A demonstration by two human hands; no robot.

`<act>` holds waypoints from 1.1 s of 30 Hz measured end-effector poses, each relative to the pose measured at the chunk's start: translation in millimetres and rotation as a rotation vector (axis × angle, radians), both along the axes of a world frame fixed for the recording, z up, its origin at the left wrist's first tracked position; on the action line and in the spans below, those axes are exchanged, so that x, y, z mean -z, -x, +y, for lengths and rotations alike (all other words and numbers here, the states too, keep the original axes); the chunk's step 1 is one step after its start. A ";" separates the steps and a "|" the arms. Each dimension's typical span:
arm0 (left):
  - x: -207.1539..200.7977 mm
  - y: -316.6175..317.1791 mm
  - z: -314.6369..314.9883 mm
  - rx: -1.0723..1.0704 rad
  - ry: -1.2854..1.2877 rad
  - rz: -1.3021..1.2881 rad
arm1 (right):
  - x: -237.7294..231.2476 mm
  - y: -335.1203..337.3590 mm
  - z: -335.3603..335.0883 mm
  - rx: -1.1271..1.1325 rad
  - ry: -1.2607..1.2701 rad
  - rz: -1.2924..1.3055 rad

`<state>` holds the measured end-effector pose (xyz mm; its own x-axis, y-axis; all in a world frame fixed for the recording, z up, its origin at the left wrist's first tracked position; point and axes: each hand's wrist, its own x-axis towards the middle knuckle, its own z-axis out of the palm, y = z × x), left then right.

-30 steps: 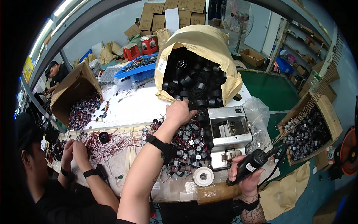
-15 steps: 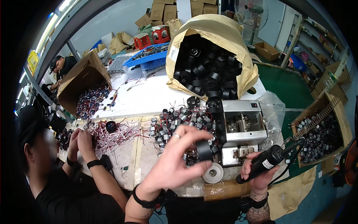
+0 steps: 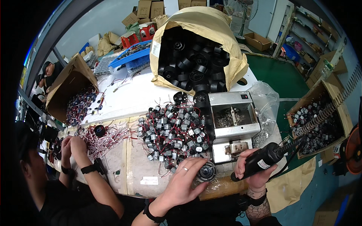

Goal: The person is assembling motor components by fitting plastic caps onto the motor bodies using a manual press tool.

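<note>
My left hand (image 3: 183,183) has its fingers and thumb closed around a black round plastic housing (image 3: 207,172), held low at the table's front edge. The white ring-shaped holder is now hidden where the housing sits. In my right hand (image 3: 259,179) is a black electric screwdriver (image 3: 261,161), tilted with its nose toward the housing but apart from it. A cable and a coiled spring run from its rear end. Just beyond my hands stands a metal screw feeder (image 3: 235,132) with loose screws inside. To its left lies a heap of small silver motors (image 3: 173,132) with red wires.
A large paper sack (image 3: 236,34) of black housings lies open behind the feeder. At right stands a cardboard box (image 3: 341,119) of motors. A co-worker's hands (image 3: 73,147) work at the left beside red and white wires (image 3: 109,141). Brown tape (image 3: 222,188) covers the front edge.
My left hand has lowered the black housing from above the table onto the spot of the white holder. The screwdriver stays in my right hand. The whole view has shifted slightly.
</note>
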<state>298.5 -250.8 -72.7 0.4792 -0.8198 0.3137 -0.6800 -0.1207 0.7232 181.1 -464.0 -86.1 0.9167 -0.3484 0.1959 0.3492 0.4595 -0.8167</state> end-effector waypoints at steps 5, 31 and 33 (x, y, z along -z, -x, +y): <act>-15.1 8.2 -0.3 0.023 -0.119 -0.124 | 0.1 -3.3 4.2 0.063 0.113 -0.065; -5.3 -96.2 2.5 -0.733 -0.065 0.034 | -1.8 -2.6 6.8 0.068 0.148 -0.040; -1.8 -100.0 -4.2 -0.696 -0.083 0.038 | 0.3 -0.2 3.9 0.084 0.165 -0.042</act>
<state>398.5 -255.1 -70.9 0.9109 -0.3389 0.2356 -0.3987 -0.5748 0.7146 181.3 -460.0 -86.4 0.8755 -0.3833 0.2941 0.4158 0.2879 -0.8627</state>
